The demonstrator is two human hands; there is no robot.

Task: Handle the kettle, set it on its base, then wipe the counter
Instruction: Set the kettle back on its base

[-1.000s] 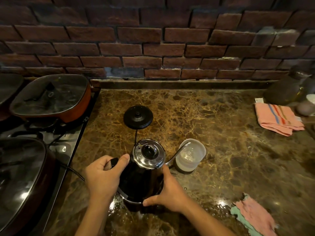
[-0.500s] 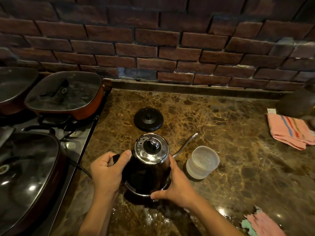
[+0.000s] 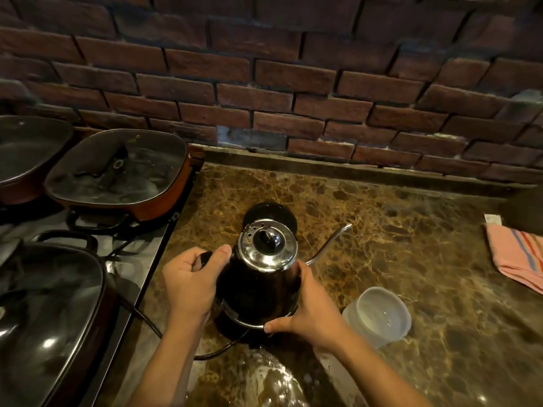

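Note:
A black gooseneck kettle (image 3: pixel 258 292) with a shiny steel lid is held just above the brown marble counter (image 3: pixel 396 245), its thin spout pointing right. My left hand (image 3: pixel 191 280) grips its black handle. My right hand (image 3: pixel 308 306) cups the kettle's lower right side and bottom rim. The round black base (image 3: pixel 271 211) lies on the counter directly behind the kettle, partly hidden by the lid. Its cord runs under the kettle toward the front. A wet patch (image 3: pixel 264 377) glistens on the counter between my forearms.
A clear plastic container (image 3: pixel 379 315) stands right of the kettle. A pink striped cloth (image 3: pixel 517 257) lies at the right edge. Lidded pans (image 3: pixel 117 171) sit on the stove (image 3: pixel 141 259) at left. A brick wall (image 3: pixel 293 98) backs the counter.
Both hands have carried the kettle away from me toward the base, which it now partly covers. The plastic container is left behind to the right. The view has shifted forward.

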